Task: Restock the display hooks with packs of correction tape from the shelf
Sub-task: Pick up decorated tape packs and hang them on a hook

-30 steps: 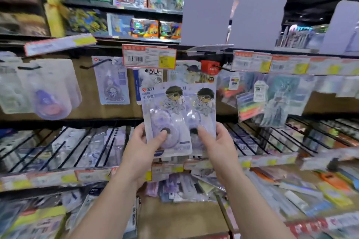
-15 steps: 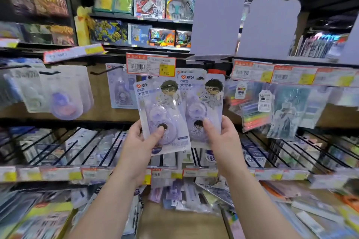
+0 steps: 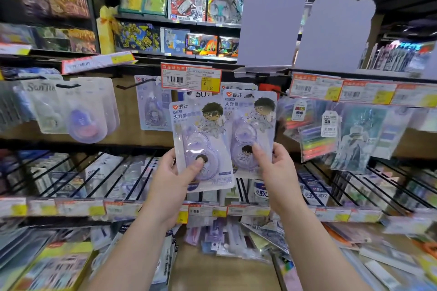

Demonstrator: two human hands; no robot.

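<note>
Both packs [image 3: 201, 146] raised, price tag [image 3: 191, 77] just above, hanging pack [image 3: 153, 104] behind.

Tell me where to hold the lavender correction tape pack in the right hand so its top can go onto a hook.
Grip the lavender blister pack of correction tape low, at its bottom right edge, coming from below, as the right hand does. The pack stands upright, so this probably keeps fingers clear of the top edge, which must meet the black metal display hook.
</note>
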